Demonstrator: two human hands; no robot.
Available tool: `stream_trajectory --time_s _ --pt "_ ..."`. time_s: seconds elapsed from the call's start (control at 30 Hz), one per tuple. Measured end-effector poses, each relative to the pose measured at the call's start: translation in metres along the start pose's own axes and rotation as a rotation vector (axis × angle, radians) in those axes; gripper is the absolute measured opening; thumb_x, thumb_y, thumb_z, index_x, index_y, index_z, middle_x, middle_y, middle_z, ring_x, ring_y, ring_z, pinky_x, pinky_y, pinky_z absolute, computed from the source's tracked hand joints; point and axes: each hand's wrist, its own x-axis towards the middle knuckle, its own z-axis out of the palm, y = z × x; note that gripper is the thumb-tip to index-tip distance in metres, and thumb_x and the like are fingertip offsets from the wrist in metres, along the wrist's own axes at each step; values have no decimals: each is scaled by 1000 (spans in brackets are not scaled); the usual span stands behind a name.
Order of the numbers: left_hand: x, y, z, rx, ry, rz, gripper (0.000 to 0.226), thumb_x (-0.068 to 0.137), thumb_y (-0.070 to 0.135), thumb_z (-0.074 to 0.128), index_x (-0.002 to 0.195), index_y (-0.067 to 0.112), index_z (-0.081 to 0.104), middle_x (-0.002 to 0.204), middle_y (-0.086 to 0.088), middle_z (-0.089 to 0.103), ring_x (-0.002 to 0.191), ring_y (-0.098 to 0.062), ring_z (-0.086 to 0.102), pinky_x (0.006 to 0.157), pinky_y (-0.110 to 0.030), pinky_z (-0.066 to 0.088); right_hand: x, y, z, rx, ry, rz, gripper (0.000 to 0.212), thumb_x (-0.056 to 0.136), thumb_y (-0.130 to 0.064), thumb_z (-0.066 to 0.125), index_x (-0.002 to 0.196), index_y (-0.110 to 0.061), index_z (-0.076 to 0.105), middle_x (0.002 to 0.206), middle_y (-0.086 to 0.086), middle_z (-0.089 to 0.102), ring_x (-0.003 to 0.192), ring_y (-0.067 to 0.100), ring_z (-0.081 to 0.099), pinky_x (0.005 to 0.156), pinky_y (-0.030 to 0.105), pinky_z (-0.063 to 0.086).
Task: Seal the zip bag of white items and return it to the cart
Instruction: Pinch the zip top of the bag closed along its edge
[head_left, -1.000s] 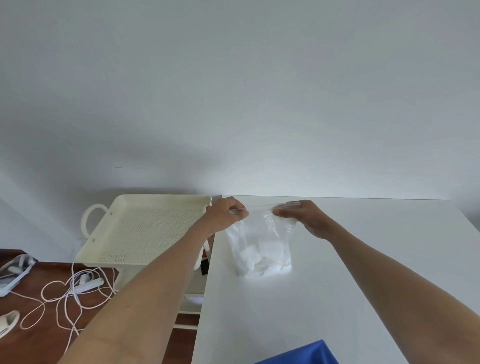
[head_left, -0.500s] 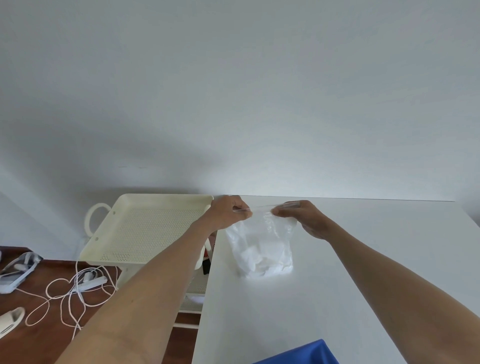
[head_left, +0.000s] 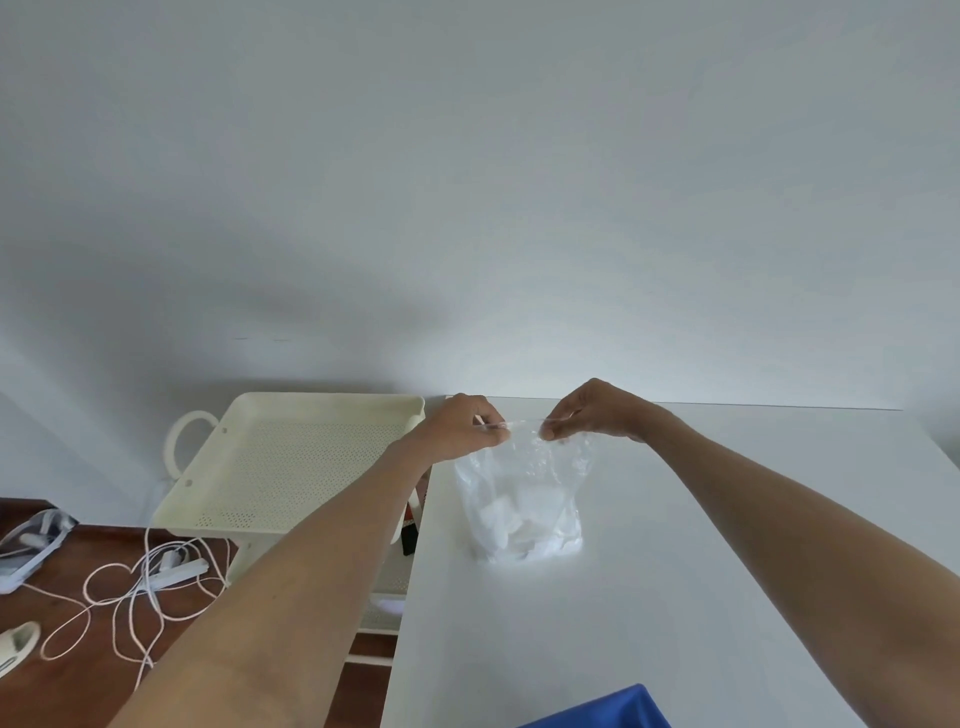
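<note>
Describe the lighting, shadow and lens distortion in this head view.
Head view: soft, even light with no harsh glare; a broad dim shadow on the wall above the cart; the clear zip bag nearly blends into the white table; wide-angle stretch enlarges the forearms near the lower edge.

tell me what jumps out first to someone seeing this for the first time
Two bare arms reach in from the bottom, the left hand and right hand pinching the top strip of a clear zip bag that stands on the white table with white items bunched at its bottom. Left of the table, the cream cart shows a perforated top tray with nothing on it, and white cables tangle on the dark wood floor beside it.
</note>
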Motion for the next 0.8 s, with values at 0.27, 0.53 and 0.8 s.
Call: stream_trajectory --time_s 0.27,0.53,0.8 --pt "4 1 0 20 17 23 18 85 32 78 94 16 78 101 5 74 85 -10 64 72 -20 46 3 4 5 3 54 -30 16 78 -38 88 86 -24 85 83 -6 80 87 5 66 83 23 45" --pt "7 2 0 93 14 36 12 87 30 73 92 19 73 101 -1 71 95 -16 65 83 -30 51 4 -3 5 -67 -16 -13 22 76 -51 85 90 -34 84 93 -11 81 105 4 67 101 30 48" --pt "4 5 2 34 -10 23 12 88 29 73 93 19 72 94 7 70 81 -6 62 61 -9 44 7 -3 8 -71 32 -38 15 79 -46 86 86 -32 83 91 -9 81 90 3 68 78 22 45"
